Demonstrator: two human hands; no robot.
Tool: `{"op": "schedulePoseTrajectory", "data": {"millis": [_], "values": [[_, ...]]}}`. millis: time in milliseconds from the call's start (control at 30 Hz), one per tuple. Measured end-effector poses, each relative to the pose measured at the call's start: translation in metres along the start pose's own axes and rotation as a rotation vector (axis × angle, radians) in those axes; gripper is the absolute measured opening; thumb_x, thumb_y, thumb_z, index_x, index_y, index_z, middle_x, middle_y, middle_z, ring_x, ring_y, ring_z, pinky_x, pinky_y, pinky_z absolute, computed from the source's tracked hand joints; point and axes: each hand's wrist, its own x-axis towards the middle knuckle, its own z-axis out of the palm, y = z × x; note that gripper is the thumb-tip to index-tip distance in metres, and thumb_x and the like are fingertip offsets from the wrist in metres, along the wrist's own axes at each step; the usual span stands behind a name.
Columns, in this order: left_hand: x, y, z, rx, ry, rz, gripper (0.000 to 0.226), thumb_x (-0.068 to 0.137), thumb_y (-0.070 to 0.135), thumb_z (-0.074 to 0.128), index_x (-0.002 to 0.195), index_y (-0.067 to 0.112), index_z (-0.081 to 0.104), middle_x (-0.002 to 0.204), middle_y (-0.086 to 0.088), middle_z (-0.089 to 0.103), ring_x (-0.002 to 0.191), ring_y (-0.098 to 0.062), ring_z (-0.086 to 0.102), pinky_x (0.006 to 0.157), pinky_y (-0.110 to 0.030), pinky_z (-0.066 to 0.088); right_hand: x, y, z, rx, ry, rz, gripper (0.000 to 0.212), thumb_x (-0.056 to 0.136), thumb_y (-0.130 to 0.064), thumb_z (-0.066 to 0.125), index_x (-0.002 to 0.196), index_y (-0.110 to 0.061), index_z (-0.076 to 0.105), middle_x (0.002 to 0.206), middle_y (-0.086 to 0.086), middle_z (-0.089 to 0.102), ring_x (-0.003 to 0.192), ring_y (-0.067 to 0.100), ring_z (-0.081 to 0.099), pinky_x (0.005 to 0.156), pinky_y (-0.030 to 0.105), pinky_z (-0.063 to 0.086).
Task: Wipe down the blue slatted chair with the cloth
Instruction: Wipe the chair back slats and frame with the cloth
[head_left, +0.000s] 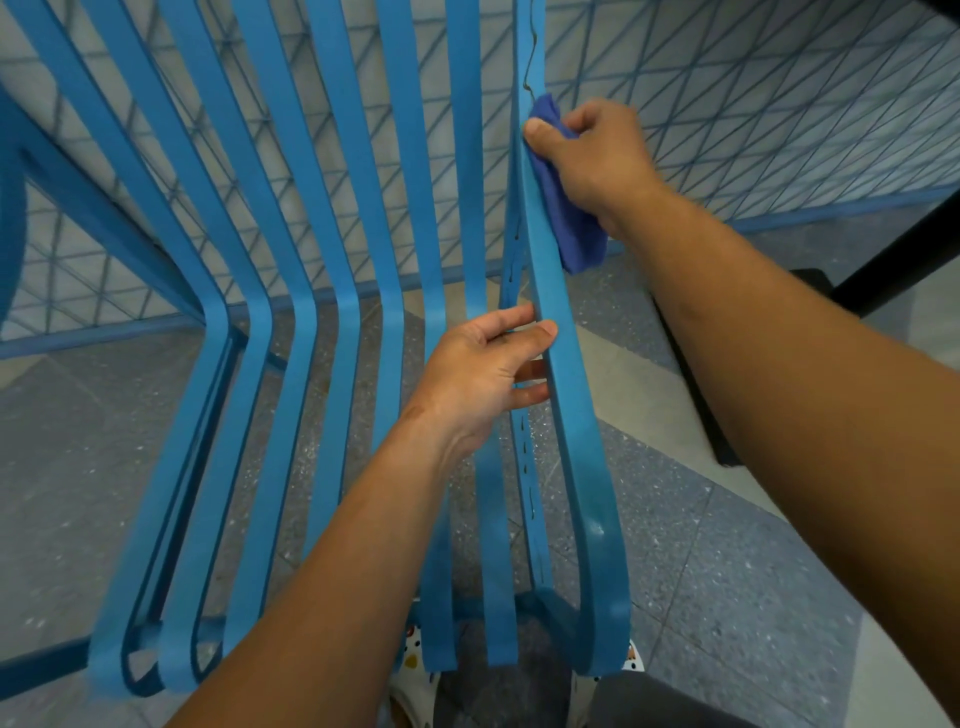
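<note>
We are looking down over the blue slatted chair (332, 291), which is filling most of the view, its long slats running from the far top edge toward us and curling under at the near end. Our right hand (597, 156) is gripping the dark blue cloth (574, 228), fingers and thumb curled round it, and is pressing it against the right side of the outermost right-hand slat (558, 364), on its far, upright stretch. The cloth is bunching under the palm and hanging out below the heel of the hand, touching the slat's edge.

Our left hand (483, 379) is holding the same slat nearer to us, around the bend where back is meeting seat. Its thumb is lying across the face of the slat while the fingers are curling in behind it from the left, so the slat is being clasped between them. The two hands are well apart along the slat.

Beyond the chair a blue wire mesh fence (753, 104) is standing against a pale wall. Under the slats a grey speckled floor (727, 545) is showing, and a dark post (893, 260) is slanting in at the far right.
</note>
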Motion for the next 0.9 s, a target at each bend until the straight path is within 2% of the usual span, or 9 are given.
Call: {"op": "schedulePoseTrajectory", "data": {"millis": [133, 233, 400, 500, 567, 633, 733, 833, 900], "values": [[0.001, -0.001, 0.001, -0.013, 0.008, -0.001, 0.043, 0.093, 0.014, 0.071, 0.134, 0.008, 0.060, 0.092, 0.004, 0.077, 0.075, -0.012, 0.073, 0.060, -0.026, 0.057, -0.042, 0.025, -0.003, -0.008, -0.048, 0.043, 0.032, 0.090, -0.039, 0.073, 0.076, -0.016, 0.057, 0.074, 0.003, 0.054, 0.064, 0.008, 0.046, 0.051, 0.017, 0.036], [0.001, -0.001, 0.001, -0.012, 0.009, 0.000, 0.041, 0.093, 0.015, 0.071, 0.132, 0.010, 0.061, 0.090, 0.005, 0.077, 0.075, -0.013, 0.073, 0.060, -0.026, 0.057, -0.057, 0.033, -0.009, -0.026, -0.084, 0.068, 0.032, 0.090, -0.042, 0.074, 0.078, -0.016, 0.059, 0.069, -0.004, 0.055, 0.057, 0.004, 0.046, 0.047, 0.010, 0.035], [0.000, 0.001, 0.000, -0.008, 0.009, -0.009, 0.040, 0.092, 0.015, 0.072, 0.130, 0.011, 0.062, 0.099, 0.000, 0.078, 0.079, -0.015, 0.075, 0.062, -0.026, 0.057, -0.028, 0.016, -0.011, -0.077, -0.104, 0.070, 0.038, 0.087, -0.043, 0.077, 0.072, -0.020, 0.052, 0.064, -0.004, 0.049, 0.051, 0.003, 0.041, 0.040, 0.012, 0.031], [0.000, 0.003, 0.000, -0.005, 0.007, -0.009, 0.040, 0.093, 0.015, 0.071, 0.131, 0.011, 0.062, 0.102, -0.001, 0.077, 0.080, -0.014, 0.075, 0.061, -0.025, 0.057, -0.003, 0.005, 0.000, -0.003, -0.012, 0.042, 0.037, 0.087, -0.045, 0.077, 0.077, -0.018, 0.054, 0.072, 0.001, 0.052, 0.059, 0.008, 0.046, 0.053, 0.018, 0.040], [-0.001, 0.003, 0.001, -0.008, 0.022, -0.005, 0.038, 0.093, 0.015, 0.072, 0.130, 0.011, 0.062, 0.096, 0.002, 0.078, 0.077, -0.013, 0.074, 0.060, -0.025, 0.057, 0.005, 0.003, 0.006, 0.027, 0.064, 0.029, 0.038, 0.085, -0.047, 0.077, 0.072, -0.021, 0.051, 0.075, -0.001, 0.056, 0.069, 0.011, 0.053, 0.067, 0.028, 0.048], [-0.001, 0.003, 0.003, -0.008, 0.027, -0.001, 0.033, 0.093, 0.015, 0.072, 0.125, 0.013, 0.063, 0.088, 0.004, 0.078, 0.073, -0.012, 0.074, 0.058, -0.025, 0.057, 0.001, 0.007, 0.009, 0.042, 0.095, 0.032, 0.036, 0.086, -0.046, 0.076, 0.071, -0.025, 0.050, 0.074, -0.005, 0.058, 0.072, 0.010, 0.057, 0.072, 0.032, 0.051], [-0.001, 0.003, 0.005, -0.008, 0.025, 0.012, 0.023, 0.093, 0.015, 0.071, 0.115, 0.017, 0.065, 0.083, 0.006, 0.077, 0.070, -0.011, 0.073, 0.058, -0.025, 0.057, -0.020, 0.019, 0.005, 0.077, 0.042, 0.055, 0.035, 0.088, -0.041, 0.076, 0.072, -0.021, 0.053, 0.071, -0.003, 0.056, 0.067, 0.009, 0.052, 0.065, 0.028, 0.047], [0.002, 0.001, 0.006, -0.014, 0.040, 0.018, 0.023, 0.093, 0.016, 0.071, 0.115, 0.017, 0.066, 0.083, 0.005, 0.077, 0.069, -0.011, 0.072, 0.061, -0.027, 0.057, -0.052, 0.033, -0.005, 0.075, -0.066, 0.114, 0.030, 0.088, -0.040, 0.077, 0.083, -0.015, 0.061, 0.071, -0.001, 0.058, 0.061, 0.006, 0.052, 0.054, 0.016, 0.042], [0.002, 0.001, 0.007, -0.029, 0.050, 0.015, 0.023, 0.093, 0.016, 0.071, 0.115, 0.016, 0.066, 0.085, 0.004, 0.077, 0.068, -0.012, 0.072, 0.060, -0.026, 0.057, -0.064, 0.035, -0.015, 0.052, -0.153, 0.165, 0.031, 0.088, -0.041, 0.078, 0.087, -0.014, 0.063, 0.073, 0.000, 0.063, 0.059, 0.006, 0.056, 0.050, 0.015, 0.045]]}}
